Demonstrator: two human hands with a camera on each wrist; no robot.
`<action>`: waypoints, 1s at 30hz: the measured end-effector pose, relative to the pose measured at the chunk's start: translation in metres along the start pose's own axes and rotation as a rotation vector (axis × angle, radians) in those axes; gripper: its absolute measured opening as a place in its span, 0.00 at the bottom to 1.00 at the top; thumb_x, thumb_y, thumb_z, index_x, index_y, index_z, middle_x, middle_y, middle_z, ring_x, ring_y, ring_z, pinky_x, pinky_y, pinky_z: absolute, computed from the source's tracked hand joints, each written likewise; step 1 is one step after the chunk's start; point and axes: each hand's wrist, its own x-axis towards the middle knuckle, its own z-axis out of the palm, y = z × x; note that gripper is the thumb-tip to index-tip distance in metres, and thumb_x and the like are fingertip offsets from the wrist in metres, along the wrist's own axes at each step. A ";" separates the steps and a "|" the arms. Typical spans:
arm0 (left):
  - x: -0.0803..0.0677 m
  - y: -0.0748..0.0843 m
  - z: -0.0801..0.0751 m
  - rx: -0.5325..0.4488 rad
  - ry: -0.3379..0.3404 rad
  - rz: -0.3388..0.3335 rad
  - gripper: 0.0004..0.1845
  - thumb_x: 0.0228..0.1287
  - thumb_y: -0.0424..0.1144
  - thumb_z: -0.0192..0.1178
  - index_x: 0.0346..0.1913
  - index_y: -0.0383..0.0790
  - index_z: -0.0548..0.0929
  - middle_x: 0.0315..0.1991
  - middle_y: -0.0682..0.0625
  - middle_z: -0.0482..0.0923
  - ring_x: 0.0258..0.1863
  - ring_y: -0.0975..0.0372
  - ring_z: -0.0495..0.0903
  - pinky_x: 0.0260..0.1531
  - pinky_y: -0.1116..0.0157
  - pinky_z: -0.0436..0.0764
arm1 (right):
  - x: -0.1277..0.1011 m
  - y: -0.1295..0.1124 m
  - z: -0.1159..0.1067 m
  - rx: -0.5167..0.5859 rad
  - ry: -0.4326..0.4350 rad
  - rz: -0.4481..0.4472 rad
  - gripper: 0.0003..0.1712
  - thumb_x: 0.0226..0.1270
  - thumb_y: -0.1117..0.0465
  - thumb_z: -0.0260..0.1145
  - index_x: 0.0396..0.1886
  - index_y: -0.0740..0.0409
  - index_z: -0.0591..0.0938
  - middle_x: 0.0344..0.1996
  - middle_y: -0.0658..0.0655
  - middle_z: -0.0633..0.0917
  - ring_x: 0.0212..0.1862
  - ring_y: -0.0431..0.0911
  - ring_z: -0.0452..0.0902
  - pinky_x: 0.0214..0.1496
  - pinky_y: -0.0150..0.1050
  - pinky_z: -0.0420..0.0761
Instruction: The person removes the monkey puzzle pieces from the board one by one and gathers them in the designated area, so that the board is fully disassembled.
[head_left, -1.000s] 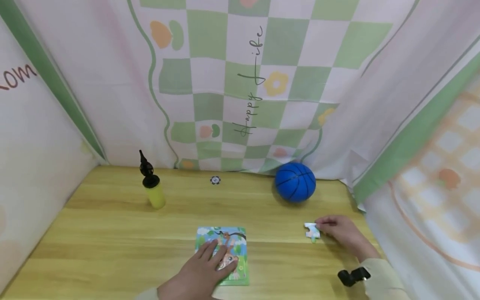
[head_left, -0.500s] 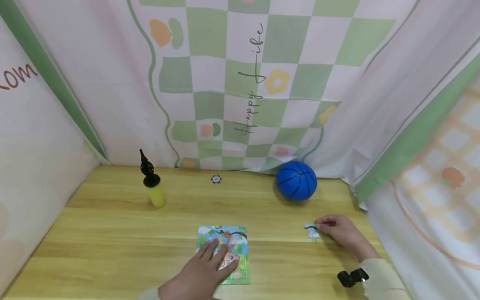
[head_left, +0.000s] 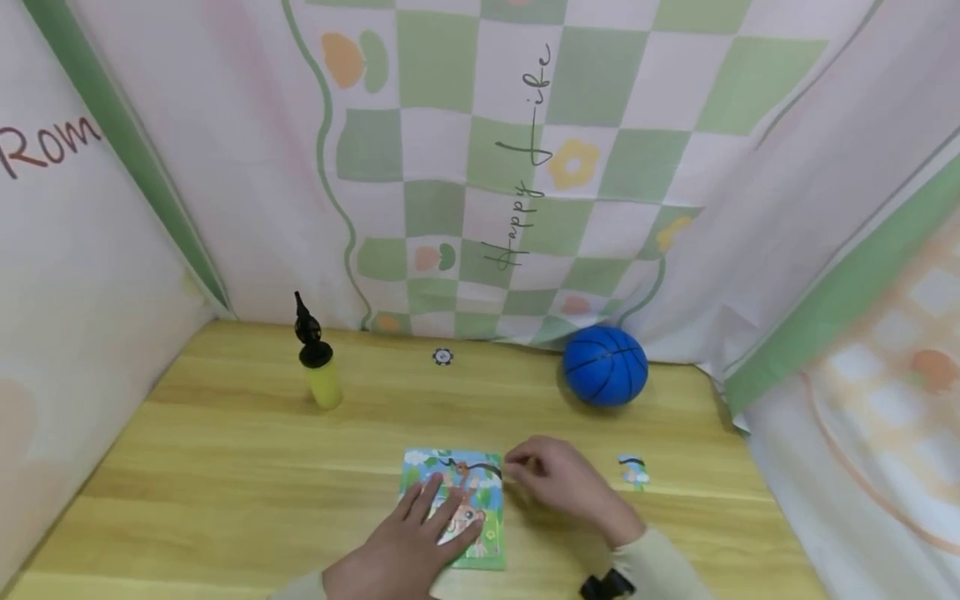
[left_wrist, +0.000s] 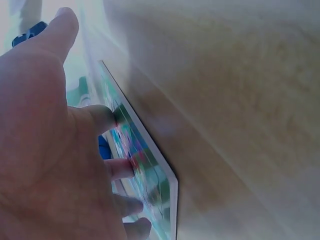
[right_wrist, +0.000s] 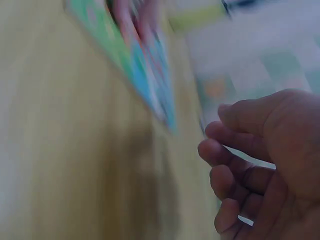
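left hand [head_left: 408, 540]: I'm resting spread fingers on the puzzle [head_left: 491, 546] in front of me
right hand [head_left: 567, 481]: hovering just beside the puzzle, loosely curled, gripping nothing
loose piece [head_left: 634, 472]: lying to my right
yellow container [head_left: 326, 388]: standing back left, can't tell what's inside

Bright, even head view, hazy left wrist view, dimmer right wrist view with blurry puzzle board [right_wrist: 127, 60].

Table [head_left: 225, 467] with puzzle [head_left: 489, 498], piece [head_left: 633, 473], ball [head_left: 606, 367], chip [head_left: 443, 357], pump [head_left: 325, 387]
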 end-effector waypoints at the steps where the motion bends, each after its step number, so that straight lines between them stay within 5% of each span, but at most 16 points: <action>1: 0.001 0.000 -0.001 -0.013 -0.019 -0.009 0.54 0.58 0.84 0.32 0.82 0.59 0.52 0.81 0.42 0.44 0.77 0.39 0.43 0.70 0.40 0.58 | 0.007 -0.008 0.010 -0.006 -0.030 -0.023 0.11 0.73 0.53 0.67 0.48 0.51 0.89 0.37 0.40 0.84 0.36 0.34 0.78 0.40 0.38 0.81; 9: 0.004 0.004 -0.004 -0.062 -0.106 -0.018 0.54 0.58 0.83 0.38 0.83 0.61 0.46 0.82 0.43 0.38 0.78 0.40 0.39 0.70 0.39 0.57 | 0.032 -0.036 0.048 -0.120 -0.011 -0.064 0.08 0.71 0.57 0.69 0.44 0.53 0.90 0.33 0.43 0.80 0.33 0.35 0.76 0.35 0.38 0.81; 14: -0.005 -0.002 0.000 -0.182 -0.103 -0.136 0.49 0.60 0.82 0.40 0.81 0.65 0.51 0.82 0.41 0.40 0.78 0.38 0.39 0.68 0.34 0.54 | 0.034 -0.040 0.051 -0.155 0.010 -0.069 0.08 0.70 0.57 0.70 0.44 0.53 0.90 0.34 0.44 0.80 0.35 0.36 0.76 0.36 0.38 0.81; 17: -0.009 -0.005 0.001 -0.149 -0.079 -0.167 0.46 0.62 0.81 0.38 0.80 0.67 0.56 0.80 0.38 0.48 0.77 0.36 0.44 0.67 0.35 0.57 | 0.035 -0.041 0.052 -0.157 0.013 -0.084 0.09 0.70 0.56 0.70 0.44 0.54 0.90 0.35 0.44 0.80 0.35 0.36 0.76 0.37 0.38 0.81; 25: -0.010 -0.007 0.003 0.054 0.046 -0.109 0.45 0.61 0.82 0.35 0.78 0.65 0.64 0.73 0.37 0.64 0.72 0.34 0.57 0.64 0.38 0.67 | 0.038 -0.041 0.054 -0.071 -0.010 -0.053 0.08 0.71 0.57 0.70 0.43 0.55 0.88 0.35 0.46 0.79 0.37 0.38 0.77 0.41 0.39 0.82; 30: -0.008 -0.012 0.005 -0.054 0.117 -0.126 0.50 0.62 0.81 0.36 0.79 0.55 0.63 0.72 0.34 0.62 0.71 0.34 0.58 0.65 0.37 0.64 | 0.040 -0.041 0.053 -0.001 -0.034 -0.010 0.08 0.71 0.57 0.69 0.43 0.56 0.86 0.36 0.48 0.79 0.38 0.39 0.78 0.42 0.40 0.82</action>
